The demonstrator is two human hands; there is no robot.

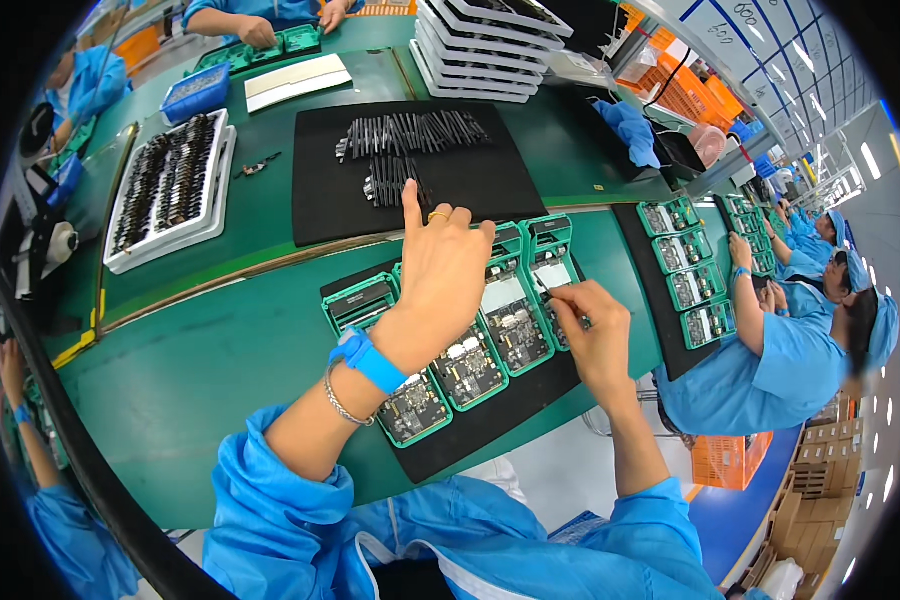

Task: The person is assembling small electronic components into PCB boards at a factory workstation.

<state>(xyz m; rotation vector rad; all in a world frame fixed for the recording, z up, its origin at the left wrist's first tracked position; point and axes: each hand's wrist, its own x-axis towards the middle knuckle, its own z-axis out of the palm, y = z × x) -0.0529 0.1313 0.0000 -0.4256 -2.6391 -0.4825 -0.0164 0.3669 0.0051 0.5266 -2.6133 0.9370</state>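
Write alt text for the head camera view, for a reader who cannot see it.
A person in a blue coat works over green trays of circuit boards on a green conveyor bench: the left hand reaches toward a black mat with rows of small black parts, the right hand pinches something small over one board. Co-workers in blue sit further along at the right.

My left hand point(440, 275) covers the middle of the green board carriers point(470, 365), so I cannot see what lies under my palm. My right hand point(595, 330) pinches something at its fingertips, too small to tell. At twelve o'clock the stack of grey trays point(480, 55) is cut by the top edge. The parts in the white tray point(165, 190) at ten o'clock blur into dark specks. My sleeves leave at six o'clock.
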